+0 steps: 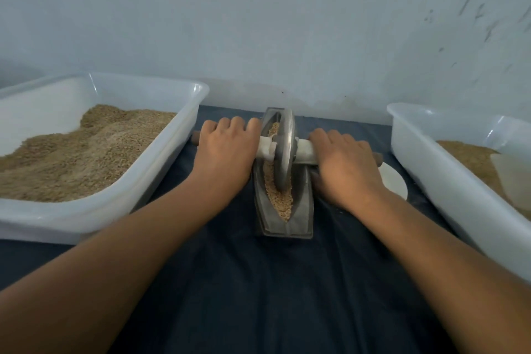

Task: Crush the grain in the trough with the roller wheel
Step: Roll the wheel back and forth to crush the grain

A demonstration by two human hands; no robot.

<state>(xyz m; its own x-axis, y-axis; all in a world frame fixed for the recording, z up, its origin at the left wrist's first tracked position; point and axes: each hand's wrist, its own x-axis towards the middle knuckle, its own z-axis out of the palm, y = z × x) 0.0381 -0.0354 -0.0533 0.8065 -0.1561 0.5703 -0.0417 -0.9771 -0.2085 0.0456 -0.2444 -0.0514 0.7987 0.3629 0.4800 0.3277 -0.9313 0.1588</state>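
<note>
A grey boat-shaped trough (305,210) lies lengthwise on the dark cloth in the middle, filled with tan grain (280,198). A grey metal roller wheel (283,149) stands upright in the trough, near its middle to far part, on a wooden axle wrapped in white by the hub. My left hand (225,152) grips the axle's left handle; its brown tip (196,136) pokes out. My right hand (346,164) grips the right handle, whose tip (378,158) shows past the knuckles.
A white plastic tub (178,135) heaped with grain stands at the left. Another white tub (422,158) with grain and a pale scoop stands at the right. A white round lid (395,181) lies beside the right hand. A pale wall rises just behind the trough.
</note>
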